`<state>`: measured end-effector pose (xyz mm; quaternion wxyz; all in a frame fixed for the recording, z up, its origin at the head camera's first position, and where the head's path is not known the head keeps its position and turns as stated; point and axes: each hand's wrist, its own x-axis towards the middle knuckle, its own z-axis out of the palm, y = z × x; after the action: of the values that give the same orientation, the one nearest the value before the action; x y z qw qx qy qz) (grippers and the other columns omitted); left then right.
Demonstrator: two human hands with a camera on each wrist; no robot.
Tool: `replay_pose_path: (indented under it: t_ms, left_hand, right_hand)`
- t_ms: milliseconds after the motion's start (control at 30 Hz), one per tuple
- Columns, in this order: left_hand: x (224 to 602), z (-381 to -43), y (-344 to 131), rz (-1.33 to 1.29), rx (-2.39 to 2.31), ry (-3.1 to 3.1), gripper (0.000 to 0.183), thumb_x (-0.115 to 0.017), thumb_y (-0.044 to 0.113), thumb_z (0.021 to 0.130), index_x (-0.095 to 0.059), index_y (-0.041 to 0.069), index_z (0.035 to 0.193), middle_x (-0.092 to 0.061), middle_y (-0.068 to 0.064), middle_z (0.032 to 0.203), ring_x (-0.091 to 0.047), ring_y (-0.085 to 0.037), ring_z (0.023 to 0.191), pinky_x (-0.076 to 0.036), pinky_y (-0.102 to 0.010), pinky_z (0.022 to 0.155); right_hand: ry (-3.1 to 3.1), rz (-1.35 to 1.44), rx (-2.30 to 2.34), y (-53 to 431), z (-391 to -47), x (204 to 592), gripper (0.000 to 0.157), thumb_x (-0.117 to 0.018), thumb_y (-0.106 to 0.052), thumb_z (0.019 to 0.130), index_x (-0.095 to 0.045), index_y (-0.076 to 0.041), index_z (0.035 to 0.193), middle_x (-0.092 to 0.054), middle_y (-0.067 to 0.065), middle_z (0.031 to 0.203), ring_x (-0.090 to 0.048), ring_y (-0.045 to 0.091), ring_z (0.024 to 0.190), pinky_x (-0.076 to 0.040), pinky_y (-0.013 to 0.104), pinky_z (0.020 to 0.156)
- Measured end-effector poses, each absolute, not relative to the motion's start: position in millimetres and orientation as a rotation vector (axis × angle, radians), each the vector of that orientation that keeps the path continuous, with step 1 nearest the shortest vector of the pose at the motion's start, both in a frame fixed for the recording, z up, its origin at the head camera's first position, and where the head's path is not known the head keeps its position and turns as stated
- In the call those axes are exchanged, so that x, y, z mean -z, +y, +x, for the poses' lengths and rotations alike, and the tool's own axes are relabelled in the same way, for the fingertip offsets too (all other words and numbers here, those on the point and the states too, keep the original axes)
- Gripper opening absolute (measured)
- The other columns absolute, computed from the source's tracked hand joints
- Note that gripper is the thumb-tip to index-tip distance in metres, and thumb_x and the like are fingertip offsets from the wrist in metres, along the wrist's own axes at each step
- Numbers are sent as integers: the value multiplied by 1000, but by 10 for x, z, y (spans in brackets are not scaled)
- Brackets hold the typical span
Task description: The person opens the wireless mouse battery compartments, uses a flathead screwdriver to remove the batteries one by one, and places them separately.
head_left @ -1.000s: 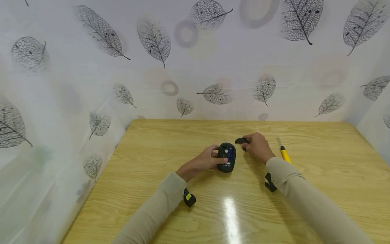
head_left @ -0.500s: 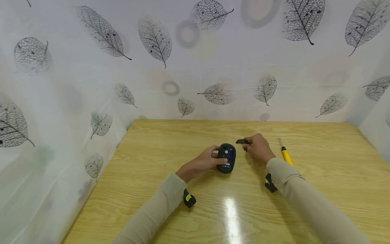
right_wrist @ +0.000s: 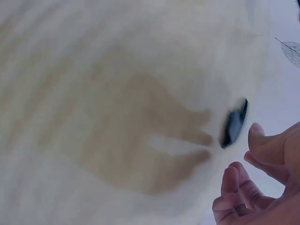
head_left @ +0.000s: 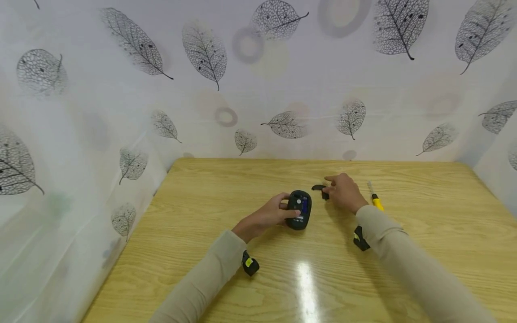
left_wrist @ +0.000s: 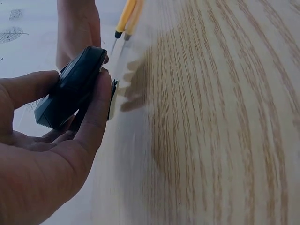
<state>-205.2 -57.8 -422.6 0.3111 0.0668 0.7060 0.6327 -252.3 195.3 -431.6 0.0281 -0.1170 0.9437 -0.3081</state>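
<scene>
A black computer mouse is held underside up over the table by my left hand, thumb across its underside. Something blue, perhaps a battery, shows in its open recess. In the left wrist view my fingers and thumb grip the mouse by its sides. A black curved cover lies on the table just beyond the mouse's right side. My right hand hovers beside it, fingers apart and holding nothing. The right wrist view shows a gap between the fingertips and the cover.
A screwdriver with a yellow handle lies to the right of my right hand, blade pointing away. The wooden table ends at a wall covering printed with leaves, at the back and left.
My right hand has let go of the black cover, its fingers spreading and drawing slightly away. The cover stays on the table. My left hand still grips the mouse, almost unmoved.
</scene>
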Motion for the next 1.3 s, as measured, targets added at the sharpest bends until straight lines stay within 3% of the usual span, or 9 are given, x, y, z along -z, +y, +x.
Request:
replay_pose_path:
  t_ms: [100, 267, 433, 633, 933, 1133, 1300]
  left_hand:
    - [4232, -2043, -590, 176, -1673, 1862, 56, -67, 13, 100, -41, 7, 149, -65, -17, 125, -68, -27, 110, -57, -41, 92]
    - [4253, -2039, -622, 164, -1682, 1858, 58, -67, 16, 100, -40, 6, 150, -64, -16, 125, -67, -25, 111, -55, -40, 95]
    - [4295, -2045, -657, 158, -1704, 1828, 61, -67, 18, 100, -37, 5, 152, -62, -17, 128, -66, -26, 113, -54, -39, 98]
    - [4313, -2027, -694, 157, -1732, 1804, 58, -66, 17, 100, -38, 5, 150, -61, -19, 130, -65, -27, 115, -54, -41, 98]
    - [4338, -1996, -747, 173, -1694, 1855, 68, -71, 15, 97, -35, 9, 154, -57, -20, 137, -64, -27, 117, -54, -42, 98]
    - [4335, -1984, -762, 178, -1696, 1854, 63, -72, 16, 97, -39, 5, 149, -59, -18, 134, -65, -25, 114, -56, -41, 95]
    - [4311, -1972, -749, 135, -1710, 1841, 60, -68, 19, 99, -38, 1, 149, -61, -18, 132, -64, -25, 116, -53, -42, 99]
  right_hand:
    - [2937, -362, 934, 2005, -2502, 4197, 41, -64, -6, 99, -56, 11, 136, -58, 36, 120, -62, 39, 86, -47, 38, 63]
    - [2972, -379, 933, 2141, -2421, 3995, 36, -58, -3, 100, -59, 10, 134, -60, 36, 120, -65, 36, 74, -51, 40, 56]
    - [3031, -369, 861, 2310, -2317, 3887, 33, -57, -5, 101, -61, 11, 130, -63, 34, 117, -64, 46, 98, -56, 56, 75]
    - [3056, -311, 766, 2512, -2191, 3855, 39, -62, -11, 100, -57, 15, 128, -60, 37, 118, -60, 51, 103, -52, 63, 83]
    - [3008, -244, 590, 2822, -2007, 3907, 60, -68, -26, 97, -50, 23, 125, -60, 40, 114, -60, 52, 98, -52, 63, 78]
    - [2919, -141, 514, 2984, -1920, 4028, 73, -69, -39, 95, -49, 27, 121, -58, 42, 113, -59, 55, 99, -51, 65, 78]
    - [2869, -105, 497, 3021, -1863, 4108, 67, -70, -40, 94, -54, 23, 111, -62, 31, 95, -62, 37, 76, -53, 49, 64]
